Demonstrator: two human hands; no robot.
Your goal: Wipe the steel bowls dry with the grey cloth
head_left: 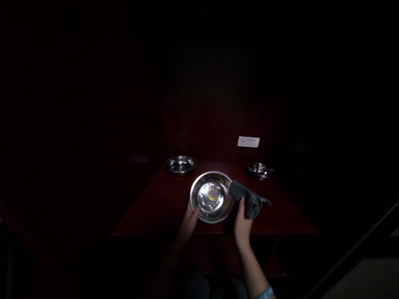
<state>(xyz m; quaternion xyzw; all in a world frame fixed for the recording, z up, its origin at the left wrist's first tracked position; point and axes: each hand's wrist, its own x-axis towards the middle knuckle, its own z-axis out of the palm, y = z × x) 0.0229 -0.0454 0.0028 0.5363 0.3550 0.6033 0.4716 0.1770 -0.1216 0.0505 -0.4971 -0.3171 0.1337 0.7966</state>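
Note:
My left hand (191, 215) grips the lower left rim of a shiny steel bowl (201, 203), thumb over the edge. The bowl is tilted so its inside faces me, with a round yellow and red sticker (213, 194) at its centre. In my right hand (243, 219) is a rolled dark grey cloth (245, 197), my thumb pressed along it. The cloth's left end meets the bowl's right rim; whether it touches I cannot tell. My right wrist wears a blue band.
On the dark red table (155, 205), a steel bowl (181, 165) stands at the back left and another steel bowl (261, 171) at the back right. A white socket panel (248, 142) is on the wall behind. The surroundings are very dark.

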